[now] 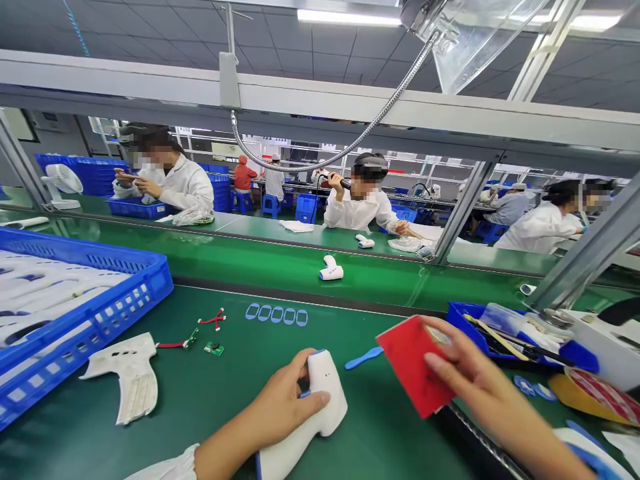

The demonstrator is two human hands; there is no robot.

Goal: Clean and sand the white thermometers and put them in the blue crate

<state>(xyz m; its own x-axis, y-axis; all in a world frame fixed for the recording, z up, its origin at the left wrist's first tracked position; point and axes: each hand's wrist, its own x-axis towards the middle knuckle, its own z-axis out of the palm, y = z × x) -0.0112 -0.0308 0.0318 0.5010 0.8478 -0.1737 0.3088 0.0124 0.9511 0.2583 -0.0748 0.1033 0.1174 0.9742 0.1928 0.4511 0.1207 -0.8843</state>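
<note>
My left hand (283, 403) is wrapped round a white handheld thermometer body (320, 400) with blue trim, holding it on the green table, thumb across its head. My right hand (470, 373) grips a red rectangular card or pad (413, 367) just right of the thermometer, tilted above the table. A small blue plastic piece (363, 358) lies between them. Further left lie a white half-shell of a housing (131, 377), small green circuit boards with red wires (200, 333) and a row of blue oval rings (277, 314).
A blue crate (100, 320) of white parts stands at the left. A blue tray (500, 337) with tools and a tape roll (595, 393) sit at the right. A finished thermometer (331, 269) rides the green conveyor behind. Several people in white coats work across it.
</note>
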